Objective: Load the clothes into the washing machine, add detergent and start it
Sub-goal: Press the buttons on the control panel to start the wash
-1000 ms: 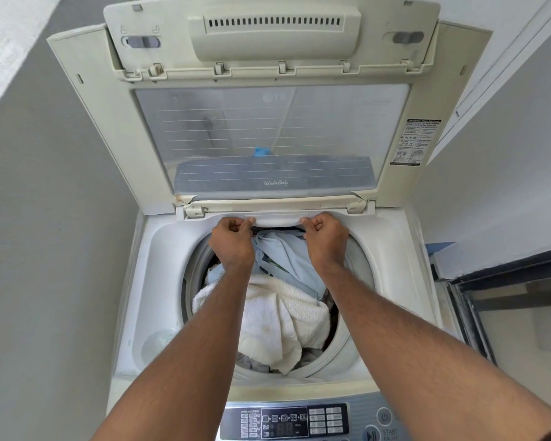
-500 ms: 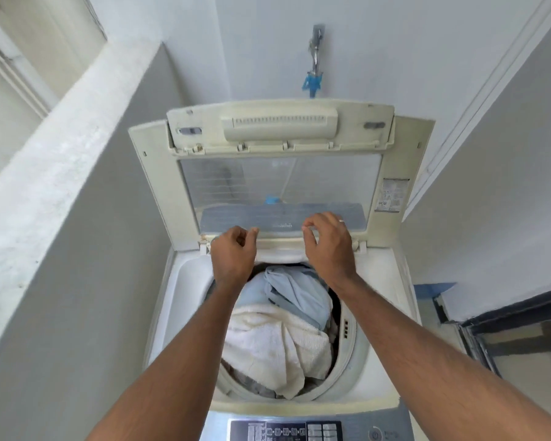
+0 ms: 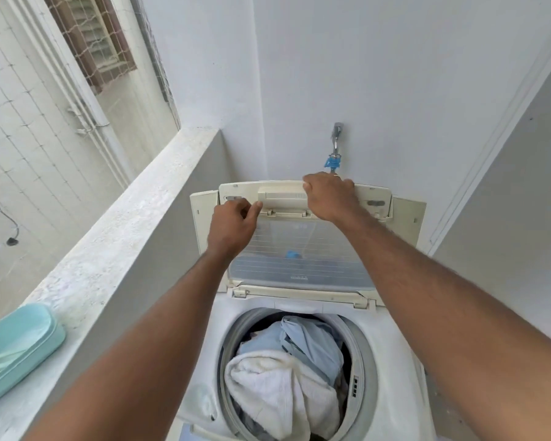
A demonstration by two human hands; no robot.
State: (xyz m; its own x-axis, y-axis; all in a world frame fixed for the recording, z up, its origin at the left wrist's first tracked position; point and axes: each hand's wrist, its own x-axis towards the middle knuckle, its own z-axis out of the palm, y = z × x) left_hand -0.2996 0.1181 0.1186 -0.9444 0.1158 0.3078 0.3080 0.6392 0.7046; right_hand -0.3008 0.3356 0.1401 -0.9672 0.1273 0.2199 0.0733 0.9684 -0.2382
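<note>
The control panel is cut off at the frame's bottom edge, and the right hand (image 3: 330, 194) covers part of the lid's (image 3: 299, 249) top edge as its fingers curl over it. The left hand (image 3: 233, 222) pinches the lid's upper left. Below both hands, clothes (image 3: 283, 377) fill the washing machine (image 3: 204, 361) drum. A turquoise basket (image 3: 16, 345) rests on the concrete ledge (image 3: 124, 233); a tap (image 3: 335, 144) projects from the white wall.

No readable text. Small dark print on lower edge of washing machine lid (image 3: 299, 246) window, too blurred and tiny to make out.
</note>
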